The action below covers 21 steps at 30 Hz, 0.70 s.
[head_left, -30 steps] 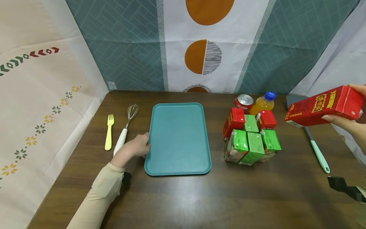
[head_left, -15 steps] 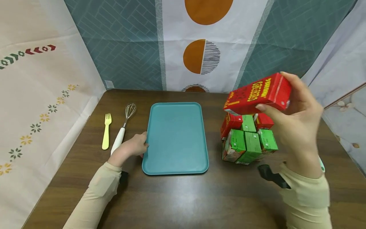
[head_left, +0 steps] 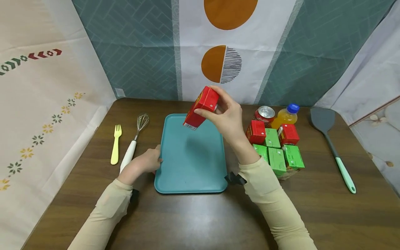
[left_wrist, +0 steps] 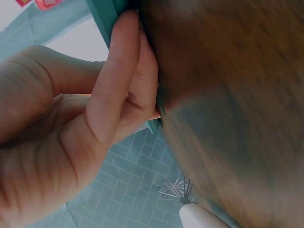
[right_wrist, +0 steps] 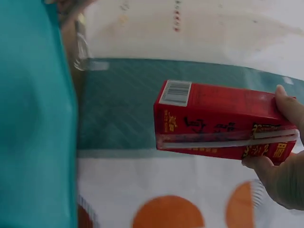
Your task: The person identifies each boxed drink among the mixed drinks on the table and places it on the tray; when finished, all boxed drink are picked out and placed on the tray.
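My right hand [head_left: 230, 121] pinches a red drink carton [head_left: 200, 108] near one end, thumb on one side and fingers on the other. The carton is tilted above the back of the teal tray [head_left: 190, 173], its shadow falling on the tray. In the right wrist view, the carton [right_wrist: 213, 121] shows a barcode on its far end and a straw in a clear sleeve along its side. My left hand [head_left: 146, 161] holds the tray's left edge. The left wrist view shows its fingers [left_wrist: 111, 85] curled at the tray's rim [left_wrist: 105, 21].
Right of the tray stand several green cartons [head_left: 276, 161], two red cartons [head_left: 256, 132] [head_left: 289, 134], a soda can [head_left: 265, 114] and a bottle of orange drink [head_left: 285, 116]. A spatula [head_left: 330, 147] lies far right. A whisk [head_left: 131, 149] and yellow fork [head_left: 115, 147] lie left.
My right hand has carried the red carton leftward from the far right, past the grouped cartons, to over the tray. The left hand has stayed at the tray's edge.
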Each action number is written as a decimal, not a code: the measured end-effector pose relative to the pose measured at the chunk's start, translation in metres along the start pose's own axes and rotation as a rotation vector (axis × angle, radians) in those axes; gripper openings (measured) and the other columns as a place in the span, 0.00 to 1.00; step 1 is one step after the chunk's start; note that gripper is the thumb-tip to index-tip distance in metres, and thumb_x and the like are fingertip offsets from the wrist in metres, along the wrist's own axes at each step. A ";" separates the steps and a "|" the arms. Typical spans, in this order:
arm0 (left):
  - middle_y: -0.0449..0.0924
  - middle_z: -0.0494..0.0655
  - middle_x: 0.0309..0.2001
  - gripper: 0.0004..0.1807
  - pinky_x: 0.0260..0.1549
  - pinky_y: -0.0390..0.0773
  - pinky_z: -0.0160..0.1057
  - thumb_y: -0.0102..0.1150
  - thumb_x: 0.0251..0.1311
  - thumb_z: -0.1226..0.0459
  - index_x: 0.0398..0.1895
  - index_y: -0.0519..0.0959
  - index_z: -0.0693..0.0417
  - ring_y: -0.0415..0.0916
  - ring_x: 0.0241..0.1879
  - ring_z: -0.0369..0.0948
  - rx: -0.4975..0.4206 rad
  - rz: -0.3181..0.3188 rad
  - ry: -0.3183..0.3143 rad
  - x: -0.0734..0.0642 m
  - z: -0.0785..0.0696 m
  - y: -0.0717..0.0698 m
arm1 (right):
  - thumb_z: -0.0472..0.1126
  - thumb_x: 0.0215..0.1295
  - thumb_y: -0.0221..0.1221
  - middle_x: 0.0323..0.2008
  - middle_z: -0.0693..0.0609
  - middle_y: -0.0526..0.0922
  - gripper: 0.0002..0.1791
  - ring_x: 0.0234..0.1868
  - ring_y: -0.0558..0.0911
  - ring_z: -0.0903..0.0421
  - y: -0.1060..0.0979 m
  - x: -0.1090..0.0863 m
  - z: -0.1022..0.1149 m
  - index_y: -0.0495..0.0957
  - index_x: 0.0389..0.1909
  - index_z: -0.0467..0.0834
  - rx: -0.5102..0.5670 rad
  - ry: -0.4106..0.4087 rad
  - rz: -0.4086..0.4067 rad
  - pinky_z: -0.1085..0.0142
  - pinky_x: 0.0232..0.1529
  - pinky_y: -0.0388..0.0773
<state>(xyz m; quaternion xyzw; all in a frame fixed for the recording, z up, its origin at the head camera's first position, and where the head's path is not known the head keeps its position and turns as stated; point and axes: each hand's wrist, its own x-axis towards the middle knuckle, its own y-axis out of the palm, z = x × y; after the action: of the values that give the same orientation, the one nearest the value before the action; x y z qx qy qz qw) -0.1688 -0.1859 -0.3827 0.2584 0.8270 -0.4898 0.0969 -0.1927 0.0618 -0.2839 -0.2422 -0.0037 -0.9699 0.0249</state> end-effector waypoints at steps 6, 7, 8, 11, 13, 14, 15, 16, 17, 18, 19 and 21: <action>0.75 0.74 0.43 0.35 0.24 0.77 0.36 0.44 0.65 0.73 0.66 0.39 0.83 0.79 0.18 0.41 -0.012 -0.012 -0.020 0.001 0.000 0.002 | 0.38 0.48 0.71 0.55 0.49 0.75 0.36 0.52 0.77 0.54 0.032 0.012 -0.036 0.71 0.61 0.45 -0.198 0.115 0.144 0.64 0.52 0.75; 0.75 0.74 0.43 0.35 0.23 0.76 0.36 0.44 0.65 0.73 0.66 0.39 0.83 0.79 0.18 0.41 -0.013 -0.014 -0.027 0.001 -0.001 0.002 | 0.39 0.48 0.71 0.55 0.49 0.75 0.36 0.53 0.77 0.54 0.037 0.013 -0.042 0.70 0.61 0.46 -0.232 0.132 0.181 0.64 0.52 0.74; 0.75 0.73 0.43 0.35 0.23 0.76 0.35 0.45 0.65 0.73 0.66 0.39 0.82 0.78 0.18 0.40 -0.014 -0.014 -0.034 0.002 -0.001 0.003 | 0.40 0.48 0.71 0.55 0.50 0.75 0.37 0.54 0.77 0.54 0.041 0.015 -0.048 0.70 0.62 0.47 -0.260 0.150 0.216 0.64 0.52 0.74; 0.77 0.67 0.36 0.35 0.21 0.75 0.35 0.46 0.65 0.72 0.66 0.40 0.82 0.77 0.17 0.40 -0.002 -0.018 -0.048 0.002 -0.002 0.004 | 0.41 0.49 0.70 0.57 0.50 0.73 0.37 0.57 0.74 0.54 0.055 0.019 -0.065 0.68 0.63 0.47 -0.314 0.202 0.277 0.63 0.52 0.75; 0.78 0.63 0.32 0.35 0.20 0.74 0.34 0.46 0.64 0.72 0.66 0.41 0.82 0.77 0.16 0.40 0.003 -0.023 -0.046 0.002 -0.002 0.004 | 0.42 0.50 0.70 0.56 0.49 0.73 0.38 0.56 0.74 0.53 0.063 0.024 -0.075 0.66 0.63 0.47 -0.355 0.217 0.289 0.64 0.51 0.75; 0.78 0.62 0.30 0.35 0.19 0.74 0.34 0.46 0.64 0.72 0.66 0.41 0.82 0.77 0.16 0.40 0.006 -0.022 -0.041 0.002 -0.002 0.003 | 0.42 0.50 0.69 0.56 0.49 0.73 0.38 0.56 0.73 0.54 0.066 0.027 -0.080 0.66 0.63 0.46 -0.378 0.225 0.289 0.64 0.50 0.76; 0.78 0.60 0.28 0.35 0.19 0.74 0.34 0.46 0.64 0.72 0.66 0.41 0.82 0.77 0.16 0.40 0.010 -0.024 -0.038 0.001 -0.002 0.003 | 0.43 0.51 0.69 0.56 0.49 0.73 0.38 0.55 0.73 0.54 0.070 0.031 -0.086 0.65 0.63 0.46 -0.405 0.226 0.286 0.65 0.49 0.76; 0.77 0.60 0.28 0.35 0.19 0.74 0.35 0.46 0.64 0.72 0.66 0.42 0.82 0.77 0.16 0.41 0.010 -0.028 -0.037 0.001 -0.002 0.003 | 0.44 0.52 0.69 0.56 0.49 0.74 0.38 0.54 0.73 0.54 0.072 0.036 -0.090 0.65 0.64 0.46 -0.430 0.220 0.284 0.66 0.48 0.76; 0.78 0.60 0.27 0.35 0.19 0.74 0.35 0.46 0.64 0.72 0.66 0.42 0.82 0.77 0.16 0.41 0.009 -0.028 -0.041 0.001 -0.001 0.003 | 0.45 0.52 0.68 0.56 0.49 0.74 0.38 0.53 0.73 0.54 0.075 0.040 -0.095 0.64 0.64 0.45 -0.449 0.213 0.287 0.66 0.47 0.76; 0.78 0.60 0.27 0.34 0.19 0.74 0.35 0.46 0.64 0.72 0.66 0.42 0.82 0.77 0.16 0.41 0.010 -0.028 -0.036 0.001 -0.001 0.002 | 0.46 0.53 0.68 0.55 0.48 0.74 0.38 0.52 0.73 0.54 0.077 0.045 -0.099 0.64 0.64 0.45 -0.464 0.210 0.289 0.67 0.47 0.76; 0.78 0.61 0.28 0.34 0.19 0.74 0.35 0.46 0.64 0.72 0.66 0.42 0.82 0.77 0.16 0.41 0.010 -0.028 -0.033 0.001 -0.001 0.002 | 0.46 0.53 0.67 0.55 0.48 0.74 0.38 0.51 0.73 0.54 0.078 0.049 -0.102 0.64 0.64 0.45 -0.473 0.205 0.294 0.67 0.46 0.76; 0.78 0.63 0.30 0.35 0.19 0.74 0.35 0.47 0.64 0.72 0.66 0.42 0.81 0.77 0.16 0.40 0.009 -0.031 -0.034 0.002 -0.001 0.002 | 0.46 0.54 0.67 0.55 0.48 0.74 0.37 0.51 0.73 0.53 0.081 0.057 -0.108 0.63 0.65 0.46 -0.482 0.191 0.327 0.66 0.47 0.76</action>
<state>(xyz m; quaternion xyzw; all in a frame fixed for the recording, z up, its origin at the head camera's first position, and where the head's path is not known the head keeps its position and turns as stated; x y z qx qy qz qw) -0.1691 -0.1837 -0.3842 0.2376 0.8269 -0.4993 0.1024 -0.2898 -0.0238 -0.3524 -0.1460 0.2677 -0.9445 0.1225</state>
